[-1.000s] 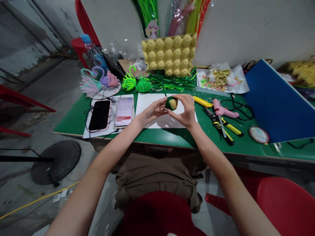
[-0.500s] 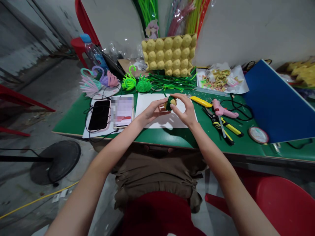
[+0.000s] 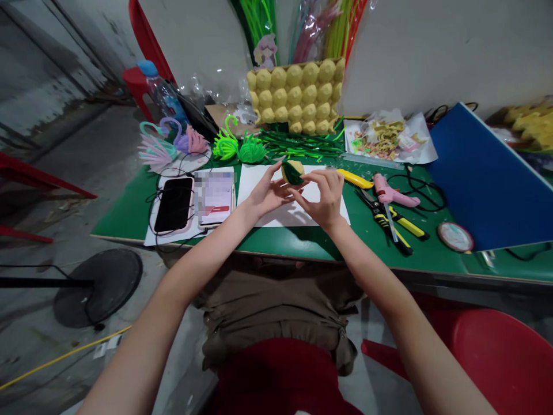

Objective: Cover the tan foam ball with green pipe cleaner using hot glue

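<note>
Here, a person seated at a green worktop (image 3: pixel 129 213) holds a small yellow ball part-wrapped in dark green pipe cleaner (image 3: pixel 292 172) above a white sheet (image 3: pixel 263 178); the left hand (image 3: pixel 268 195) pinches it from about eight o'clock, and the right hand (image 3: pixel 324 197), at four o'clock, is curled with fingertips (image 3: pixel 302 190) just under it. Since that grip looks light and high on the fingertips, the ball could slip or the green wrap loosen and spring off, dropping toward the scissors (image 3: pixel 382 222) and pink glue gun (image 3: pixel 391 193) at three o'clock.
</note>
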Available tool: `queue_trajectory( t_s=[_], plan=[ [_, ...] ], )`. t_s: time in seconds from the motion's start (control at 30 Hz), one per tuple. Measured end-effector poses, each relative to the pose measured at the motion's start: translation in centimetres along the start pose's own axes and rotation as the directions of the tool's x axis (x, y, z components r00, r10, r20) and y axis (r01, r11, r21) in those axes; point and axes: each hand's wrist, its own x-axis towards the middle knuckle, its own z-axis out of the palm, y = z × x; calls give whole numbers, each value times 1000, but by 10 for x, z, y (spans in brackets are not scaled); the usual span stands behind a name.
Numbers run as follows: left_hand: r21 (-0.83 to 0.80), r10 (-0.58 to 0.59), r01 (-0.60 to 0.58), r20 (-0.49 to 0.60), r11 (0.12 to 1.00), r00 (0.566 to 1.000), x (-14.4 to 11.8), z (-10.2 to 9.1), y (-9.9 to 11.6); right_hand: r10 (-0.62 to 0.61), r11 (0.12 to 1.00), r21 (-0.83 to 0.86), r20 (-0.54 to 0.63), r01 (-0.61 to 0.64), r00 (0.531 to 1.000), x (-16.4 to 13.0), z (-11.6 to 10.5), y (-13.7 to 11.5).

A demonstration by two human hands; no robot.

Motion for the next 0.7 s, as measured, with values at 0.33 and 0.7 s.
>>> queue_trajectory(
  t_s=[0.33, 0.7],
  plan=[
    [-34, 33, -37, -118, 999, 993, -1, 28, -11, 60, 989, 141, -30, -55, 998, 1, -3, 7],
    [-130, -17, -2, -138, 991, 990, 0, 26, -16, 4, 994, 109, -15, -2, 1000, 5, -8, 3]
  ],
)
